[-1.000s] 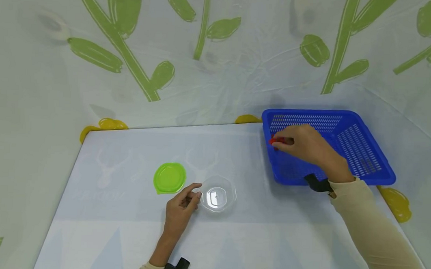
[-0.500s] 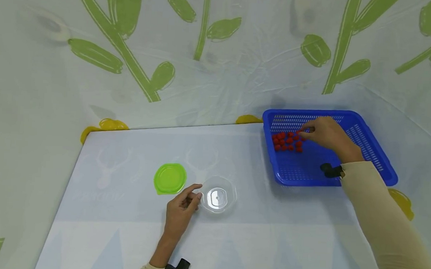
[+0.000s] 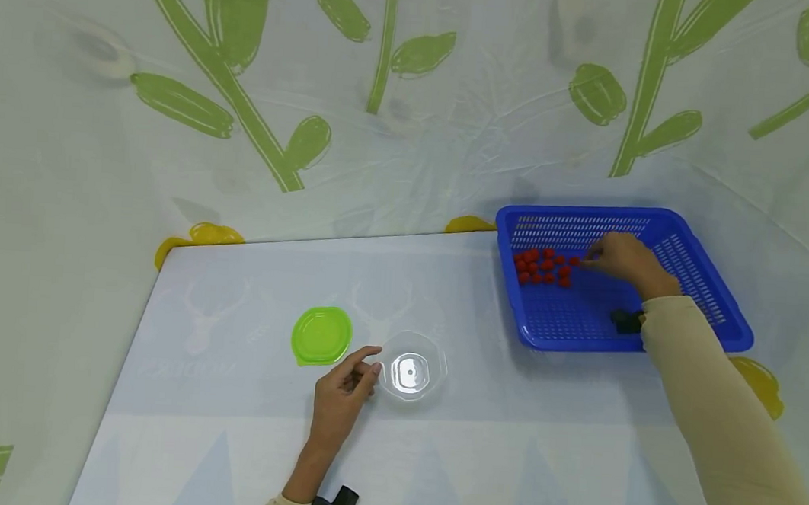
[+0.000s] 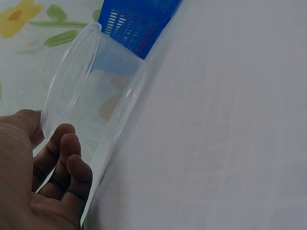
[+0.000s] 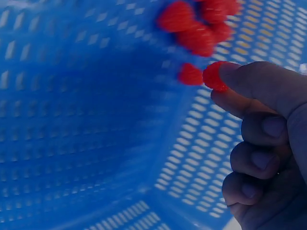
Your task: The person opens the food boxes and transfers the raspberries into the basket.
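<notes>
In the basket, my right hand (image 3: 624,258) pinches a red raspberry (image 5: 216,75) between thumb and forefinger, with its other fingers curled. Right beside that one lies a single raspberry (image 5: 190,74). Several more raspberries (image 3: 531,255) are gathered at the basket's left end. My left hand (image 3: 340,402) rests near the middle of the table, fingers loosely bent. Its fingertips touch the left rim of a clear plastic bowl (image 3: 411,367), which stands upright; the same bowl (image 4: 96,91) shows close up in the left wrist view.
The blue perforated basket (image 3: 578,347) stands at the table's back right corner. A green lid (image 3: 321,335) lies flat to the left of the bowl. White cloth covers the table (image 3: 475,470), and a leaf-patterned curtain (image 3: 409,161) hangs behind it.
My right hand has moved rightward inside the basket, away from its left end, uncovering the raspberries there. Over the last half second it has shifted only slightly. My left hand, bowl and lid stay put.
</notes>
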{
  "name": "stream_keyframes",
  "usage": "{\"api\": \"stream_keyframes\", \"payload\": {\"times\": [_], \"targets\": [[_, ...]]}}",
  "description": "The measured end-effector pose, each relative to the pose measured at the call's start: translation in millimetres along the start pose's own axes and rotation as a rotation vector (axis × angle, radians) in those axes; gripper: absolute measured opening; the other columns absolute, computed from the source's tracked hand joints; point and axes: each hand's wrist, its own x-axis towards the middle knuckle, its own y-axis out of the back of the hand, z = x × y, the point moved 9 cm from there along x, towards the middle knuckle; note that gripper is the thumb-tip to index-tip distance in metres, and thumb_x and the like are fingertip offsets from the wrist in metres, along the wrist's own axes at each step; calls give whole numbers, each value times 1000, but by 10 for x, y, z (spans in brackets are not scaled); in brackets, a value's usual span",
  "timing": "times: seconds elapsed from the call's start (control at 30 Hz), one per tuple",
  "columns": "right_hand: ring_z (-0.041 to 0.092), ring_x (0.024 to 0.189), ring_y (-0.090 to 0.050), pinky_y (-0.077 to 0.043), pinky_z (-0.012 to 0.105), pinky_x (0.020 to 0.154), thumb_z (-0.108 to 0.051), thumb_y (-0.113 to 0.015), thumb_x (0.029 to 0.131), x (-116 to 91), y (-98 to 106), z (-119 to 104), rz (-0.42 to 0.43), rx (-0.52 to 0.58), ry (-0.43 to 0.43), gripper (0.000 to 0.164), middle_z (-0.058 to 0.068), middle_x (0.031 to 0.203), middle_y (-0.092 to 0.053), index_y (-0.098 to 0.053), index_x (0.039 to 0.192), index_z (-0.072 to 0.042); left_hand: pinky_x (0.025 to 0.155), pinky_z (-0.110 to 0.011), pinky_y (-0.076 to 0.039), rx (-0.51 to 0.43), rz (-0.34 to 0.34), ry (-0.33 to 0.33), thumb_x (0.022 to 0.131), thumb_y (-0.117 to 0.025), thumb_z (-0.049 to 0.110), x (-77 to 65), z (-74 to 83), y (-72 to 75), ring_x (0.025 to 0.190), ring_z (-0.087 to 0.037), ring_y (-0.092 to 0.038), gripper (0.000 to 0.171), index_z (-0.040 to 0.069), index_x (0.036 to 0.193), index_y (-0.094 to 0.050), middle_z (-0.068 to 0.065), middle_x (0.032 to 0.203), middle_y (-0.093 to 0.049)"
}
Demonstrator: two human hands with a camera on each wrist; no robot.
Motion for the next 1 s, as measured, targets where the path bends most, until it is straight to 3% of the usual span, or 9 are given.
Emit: {"api": "stream_keyframes", "payload": {"times": [0.3, 0.47, 0.6, 0.73, 0.9, 1.0], "targets": [[42, 90, -66, -52, 58, 78, -13, -75, 88, 59, -152, 82, -30, 18, -18, 24, 25, 98, -71, -74, 97, 9, 61, -24, -52, 11, -1, -16, 94, -69, 2, -9, 8, -1, 64, -27, -60, 27, 1, 121, -68, -15, 77, -65], [38, 85, -67, -53, 57, 75, -15, -75, 88, 107, -211, 71, -47, -18, -17, 25, 22, 94, -72, -74, 96, 8, 59, -22, -51, 4, -5, -36, 94, -68, 2, 23, -3, -2, 62, -23, -59, 26, 1, 120, -68, -13, 76, -64], [41, 90, -66, -52, 58, 77, -18, -73, 91, 87, -189, 55, -51, -33, -42, 29, 26, 101, -70, -72, 102, 9, 58, -22, -50, -22, -20, -61, 94, -67, 0, 76, -7, -26, 61, -23, -57, 26, -1, 120, -68, -13, 75, -63], [49, 100, -62, -50, 61, 83, -18, -66, 95, 4, -90, -60, -22, -18, -43, 36, 33, 112, -65, -67, 112, 13, 59, -23, -52, -38, -28, -25, 96, -65, 1, 113, -62, -26, 63, -28, -59, 33, -2, 129, -62, -13, 76, -63], [46, 103, -61, -48, 60, 84, -17, -60, 98, -239, 167, -425, 94, 18, 15, 31, 29, 113, -66, -68, 115, 8, 58, -24, -53, -55, 90, 43, 101, -60, 6, 216, -228, 260, 63, -24, -61, 23, -4, 120, -65, -13, 78, -65], [39, 97, -62, -49, 57, 80, -13, -60, 98, -491, 355, -737, 225, 46, 58, 25, 23, 107, -68, -70, 113, 4, 57, -23, -52, -16, 164, 1, 101, -59, 7, 297, -247, 525, 63, -21, -62, 17, -4, 107, -70, -14, 78, -66]]}}
